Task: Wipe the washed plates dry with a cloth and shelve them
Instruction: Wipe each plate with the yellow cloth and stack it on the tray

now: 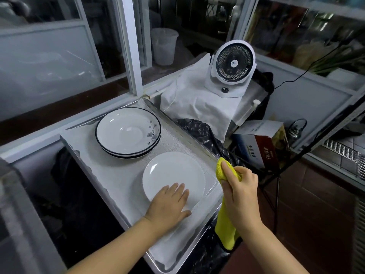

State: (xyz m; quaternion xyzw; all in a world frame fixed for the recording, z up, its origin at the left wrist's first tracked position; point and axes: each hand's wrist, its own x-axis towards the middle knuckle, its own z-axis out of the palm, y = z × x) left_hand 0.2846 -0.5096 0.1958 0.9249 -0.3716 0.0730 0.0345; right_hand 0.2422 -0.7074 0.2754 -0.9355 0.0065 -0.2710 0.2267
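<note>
A plain white plate [173, 171] lies on a lined metal tray [110, 175]. My left hand [169, 204] rests flat on the plate's near edge, fingers spread over the rim. My right hand [241, 190] hovers just right of the tray's edge, closed on a yellow cloth [225, 230] whose tail hangs down below the wrist. Behind the white plate sits a stack of black-rimmed plates [128, 131] with a blue flower print.
A white desk fan [233, 64] stands on a white-draped surface behind the tray. A black plastic bag [199, 131] and a cardboard box [258, 143] lie to the right. Window frames and glass panels run along the back, with a dark metal rack at the right.
</note>
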